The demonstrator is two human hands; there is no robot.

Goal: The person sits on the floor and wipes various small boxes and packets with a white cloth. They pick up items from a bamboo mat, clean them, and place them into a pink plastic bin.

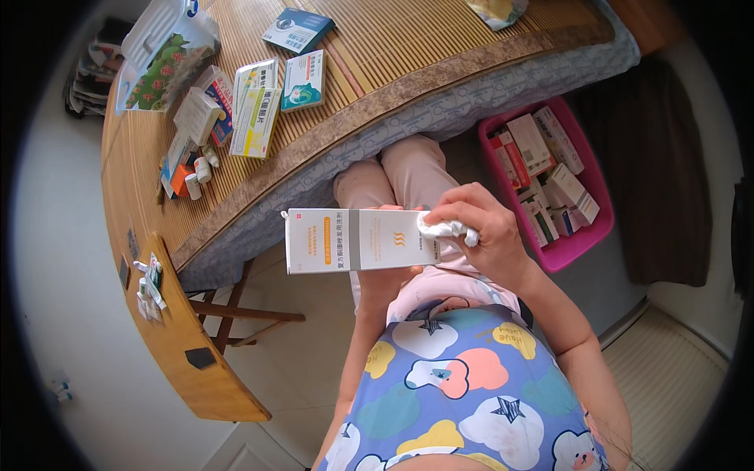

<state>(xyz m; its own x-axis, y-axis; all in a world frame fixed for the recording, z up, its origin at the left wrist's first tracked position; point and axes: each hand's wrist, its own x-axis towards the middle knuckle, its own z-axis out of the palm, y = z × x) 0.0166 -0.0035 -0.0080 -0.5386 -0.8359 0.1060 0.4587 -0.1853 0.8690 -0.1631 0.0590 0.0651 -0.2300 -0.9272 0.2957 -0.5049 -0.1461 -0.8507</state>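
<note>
My left hand [383, 279] holds a long white medicine box [318, 241] with a grey band and orange print from beneath, level above my lap. Its printed face is towards me. My right hand [480, 226] pinches a crumpled white tissue or cloth [447, 228], pressed on the right end of the box. The fingers of my left hand are mostly hidden under the box.
A bamboo mat [377, 35] covers the table ahead, with several medicine boxes [303, 79], small white bottles [202, 169] and a clear plastic container [168, 65]. A pink basket [551, 262] of medicine boxes stands at right. Tubes [154, 288] lie on a wooden board [171, 341] at left.
</note>
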